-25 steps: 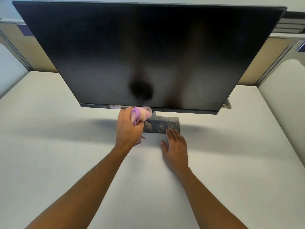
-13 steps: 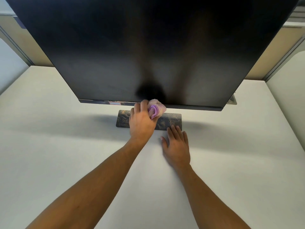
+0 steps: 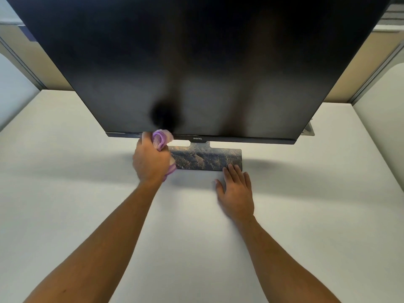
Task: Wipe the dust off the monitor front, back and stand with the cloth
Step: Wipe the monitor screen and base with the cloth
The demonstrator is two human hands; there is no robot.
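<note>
A pale table (image 3: 87, 215) fills a partitioned cubicle. The left hand (image 3: 152, 162) grips the bunched purple cloth (image 3: 161, 138) at the monitor (image 3: 196, 62) bottom edge, over the stand (image 3: 207, 159) base; the right hand (image 3: 237, 191) lies flat just beside it. Stand wiping seems underway; the back cannot be judged.

White desk surface (image 3: 65, 193), matte, takes up most of the lower view, soft shadows across its middle. Tan cubicle partition panels behind it on the left (image 3: 50, 68) and on the right (image 3: 358, 68). A grey metal frame post (image 3: 21, 62) runs diagonally along the left panel, and a matching post (image 3: 376, 73) along the right. Pale side wall (image 3: 380, 119) on the right, another pale side panel (image 3: 13, 97) at far left. Small grey object (image 3: 308, 129) at back right of the desk, mostly hidden, can't tell what it is.
</note>
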